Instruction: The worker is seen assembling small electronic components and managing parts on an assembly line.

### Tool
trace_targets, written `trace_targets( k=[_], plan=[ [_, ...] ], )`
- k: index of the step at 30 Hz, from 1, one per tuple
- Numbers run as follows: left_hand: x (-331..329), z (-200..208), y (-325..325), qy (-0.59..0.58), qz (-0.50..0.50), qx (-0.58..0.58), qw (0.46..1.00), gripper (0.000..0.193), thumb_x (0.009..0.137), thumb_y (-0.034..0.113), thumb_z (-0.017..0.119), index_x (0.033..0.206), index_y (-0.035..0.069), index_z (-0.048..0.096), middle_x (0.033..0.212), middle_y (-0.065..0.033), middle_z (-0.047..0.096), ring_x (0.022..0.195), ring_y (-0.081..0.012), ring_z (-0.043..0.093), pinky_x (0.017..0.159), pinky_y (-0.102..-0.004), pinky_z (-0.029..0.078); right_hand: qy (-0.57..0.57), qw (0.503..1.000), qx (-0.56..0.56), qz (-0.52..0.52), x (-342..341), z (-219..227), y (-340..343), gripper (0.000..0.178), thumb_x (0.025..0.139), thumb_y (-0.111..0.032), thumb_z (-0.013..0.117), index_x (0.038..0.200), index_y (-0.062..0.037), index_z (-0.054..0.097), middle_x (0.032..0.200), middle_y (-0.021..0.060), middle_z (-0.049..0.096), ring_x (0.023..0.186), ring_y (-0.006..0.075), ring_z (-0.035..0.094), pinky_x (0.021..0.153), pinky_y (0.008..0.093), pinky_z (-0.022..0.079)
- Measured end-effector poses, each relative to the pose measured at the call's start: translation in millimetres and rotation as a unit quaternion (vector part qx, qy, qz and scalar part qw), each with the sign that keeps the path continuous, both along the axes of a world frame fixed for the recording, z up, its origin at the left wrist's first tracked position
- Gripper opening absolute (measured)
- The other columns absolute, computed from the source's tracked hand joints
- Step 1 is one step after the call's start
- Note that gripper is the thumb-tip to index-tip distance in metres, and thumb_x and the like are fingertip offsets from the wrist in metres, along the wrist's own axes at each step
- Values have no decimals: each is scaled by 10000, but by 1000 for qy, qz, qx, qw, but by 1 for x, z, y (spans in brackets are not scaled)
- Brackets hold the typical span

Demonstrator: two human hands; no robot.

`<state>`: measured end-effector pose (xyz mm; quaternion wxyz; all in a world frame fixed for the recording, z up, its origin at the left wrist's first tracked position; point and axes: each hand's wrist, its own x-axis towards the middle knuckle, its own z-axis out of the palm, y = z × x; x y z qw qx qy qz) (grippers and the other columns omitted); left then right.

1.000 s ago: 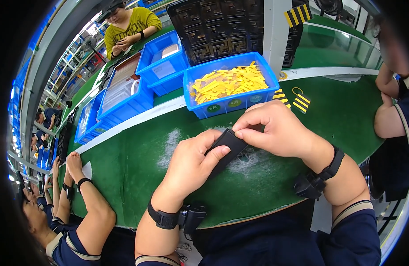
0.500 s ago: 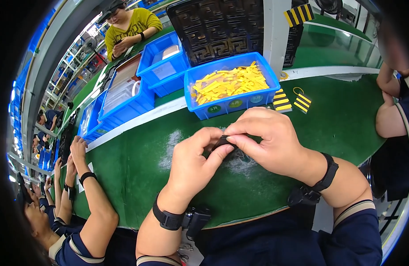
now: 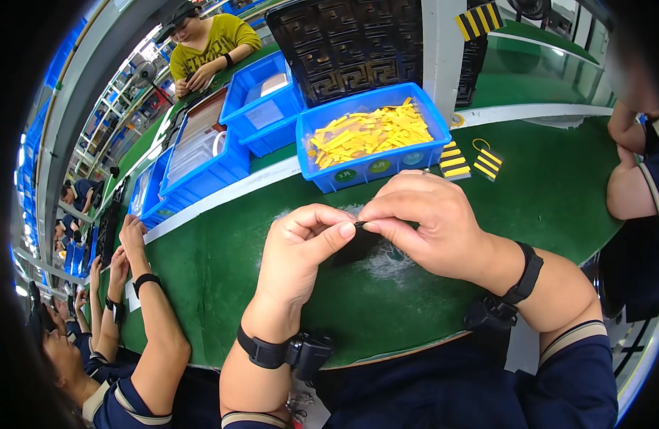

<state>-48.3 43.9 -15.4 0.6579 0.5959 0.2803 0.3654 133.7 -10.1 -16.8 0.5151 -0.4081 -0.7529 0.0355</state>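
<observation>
Over the green table [image 3: 244, 314], both of my hands meet fingertip to fingertip at a small black piece [image 3: 359, 224]. My left hand [image 3: 297, 250] pinches its left end between thumb and forefinger. The right end is held the same way by my right hand [image 3: 422, 222]. Most of the piece is covered by the fingertips, so its kind cannot be made out. Just beyond my hands stands a blue bin [image 3: 376, 171] heaped with yellow strips [image 3: 376, 132]. Pale scuffs mark the tabletop under my hands.
Right of the bin lie two black-and-yellow striped tags [image 3: 488, 164]. Several blue bins [image 3: 209, 170] line the table's far edge at left. A black patterned tray [image 3: 347, 50] leans behind, beside a pale post [image 3: 442, 50]. Co-workers' arms [image 3: 154, 307] reach in at left; another person [image 3: 633, 157] is at right.
My left hand has turned and shifted slightly left, its fingers now more drawn together. Less of the black piece shows between the fingertips. My right hand has hardly moved.
</observation>
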Motion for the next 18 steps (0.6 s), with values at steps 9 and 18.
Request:
trace_targets(
  k=[9,18],
  plan=[
    [-4,-2,6,-19,-71,-54,996,80,784,62,659,847,20,632,861,-38,632,788,-74,558,729,-216,446,-15,998,44,43,1,-3,4,121,687,-38,669,796,-56,620,718,63,580,667,240,563,591,332,432],
    [11,-8,-6,-11,-22,92,995,311,836,111,609,1103,6,490,937,-48,610,853,-105,570,767,-245,458,66,997,22,-31,-2,-2,0,84,740,-40,624,821,-40,602,739,97,564,683,261,553,611,340,437]
  ],
)
